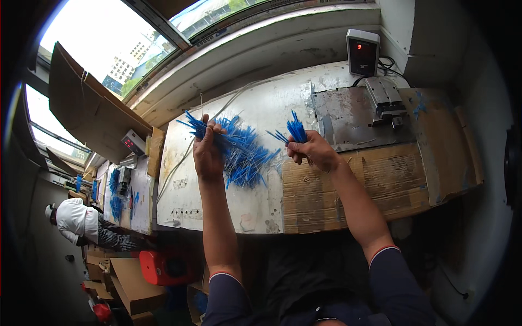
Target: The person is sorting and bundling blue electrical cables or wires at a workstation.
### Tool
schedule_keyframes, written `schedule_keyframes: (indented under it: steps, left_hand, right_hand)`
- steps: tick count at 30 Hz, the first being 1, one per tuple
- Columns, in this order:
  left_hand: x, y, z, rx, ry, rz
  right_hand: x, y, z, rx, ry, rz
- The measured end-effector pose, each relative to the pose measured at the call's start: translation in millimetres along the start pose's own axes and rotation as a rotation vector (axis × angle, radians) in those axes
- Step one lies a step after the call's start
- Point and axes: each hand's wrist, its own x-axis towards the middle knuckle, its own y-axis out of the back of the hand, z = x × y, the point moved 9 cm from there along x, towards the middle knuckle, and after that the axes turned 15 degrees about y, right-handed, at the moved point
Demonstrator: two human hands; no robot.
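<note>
A loose heap of thin blue wire-like strands (244, 163) lies on the pale worktable (187, 185). At the heap's left side, my left hand (205, 152) is raised and closed around a bunch of blue strands (194, 126), their ends sticking out past the fingers to the left. To the right of the heap, my right hand (315, 150) pinches a smaller upright bundle of blue strands (296, 127). A few strands splay out leftward from it. Both hands are apart from each other.
A small metal clamp-like machine (387, 100) stands on a metal plate (348, 117) at the right, by a white display box (362, 51) with cables. Flattened cardboard (353, 190) covers the near right. Another person (79, 220) is far left, near cardboard boxes (133, 285).
</note>
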Motion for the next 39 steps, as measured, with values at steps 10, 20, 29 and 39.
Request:
schedule_keyframes:
  steps: [10,20,29,39]
  left_hand:
    - [-6.7,-20.5,-68.3,-0.261,0.133,-0.204]
    - [-4.1,-27.5,-89.9,-0.464,0.173,-0.262]
    - [-2.7,-22.1,-96.3,-0.396,0.224,-0.198]
    - [-11.0,-5.5,-97.9,-0.186,0.362,-0.115]
  right_hand:
    - [-0.5,5.8,6.4,0.285,0.019,0.24]
    - [1.2,14.7,-28.4,-0.438,0.604,0.348]
    - [2.3,-23.4,-20.0,-0.67,0.406,-0.067]
    - [-1.1,-14.0,-52.6,-0.543,0.576,0.106]
